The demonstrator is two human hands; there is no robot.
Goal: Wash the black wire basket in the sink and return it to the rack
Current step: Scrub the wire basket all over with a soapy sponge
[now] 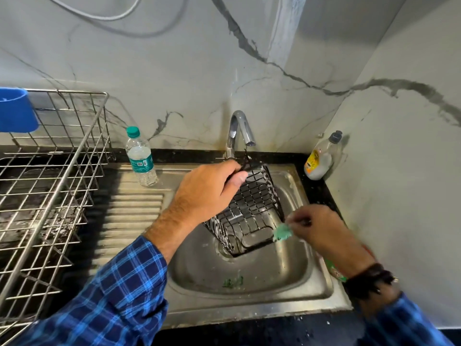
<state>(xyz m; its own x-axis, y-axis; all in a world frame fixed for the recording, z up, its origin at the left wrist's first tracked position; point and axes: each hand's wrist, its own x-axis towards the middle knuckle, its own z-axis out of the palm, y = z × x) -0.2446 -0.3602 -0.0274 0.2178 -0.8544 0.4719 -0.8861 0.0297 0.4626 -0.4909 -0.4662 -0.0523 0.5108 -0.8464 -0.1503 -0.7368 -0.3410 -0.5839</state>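
Soap on the black wire basket [252,208] could loosen our left hand [209,191], clamped on its rim. Our right hand [321,229], pinching the green scrubber [282,232], is blurred; a hard stroke might knock the basket into the sink [287,288].

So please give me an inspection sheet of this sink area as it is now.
Surface: steel sink, wet; green bits near front.
Job's things: black wire basket tilted in the bowl, soapy; steel rack at left.
Clutter: water bottle; soap bottle; blue container on rack.
Grippers: left hand grips basket rim; right hand holds green scrubber at basket.
Cables: white cable on wall.
Surroundings: tap, marble-pattern walls.
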